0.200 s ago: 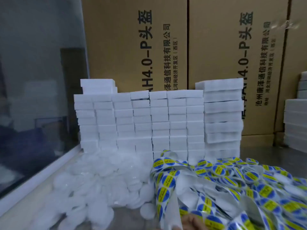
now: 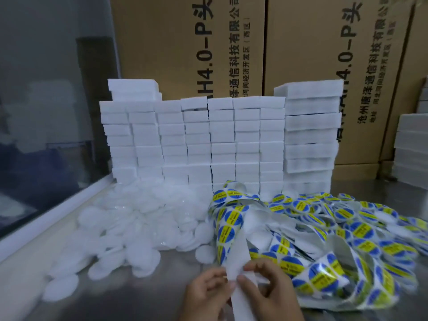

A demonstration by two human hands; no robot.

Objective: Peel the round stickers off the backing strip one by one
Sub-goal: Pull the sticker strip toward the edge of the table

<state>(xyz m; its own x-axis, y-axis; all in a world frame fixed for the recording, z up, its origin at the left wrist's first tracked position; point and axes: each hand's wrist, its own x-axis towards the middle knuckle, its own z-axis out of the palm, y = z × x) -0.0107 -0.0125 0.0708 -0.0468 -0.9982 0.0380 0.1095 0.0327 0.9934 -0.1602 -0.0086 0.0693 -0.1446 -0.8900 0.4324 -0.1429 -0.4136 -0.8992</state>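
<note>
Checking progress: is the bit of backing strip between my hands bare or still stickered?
Bare: the white backing strip shows no stickers where both hands pinch it.

Both the left grip (image 2: 206,295) and right grip (image 2: 266,290) are bare, unsleeved.

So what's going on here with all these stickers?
A person is working through a long backing strip of round blue-and-yellow stickers. The left hand and the right hand both pinch the strip's bare white end near the bottom of the view. The rest of the strip lies in a tangled heap to the right. White round pads are piled to the left, in front of stacked white foam blocks.
</note>
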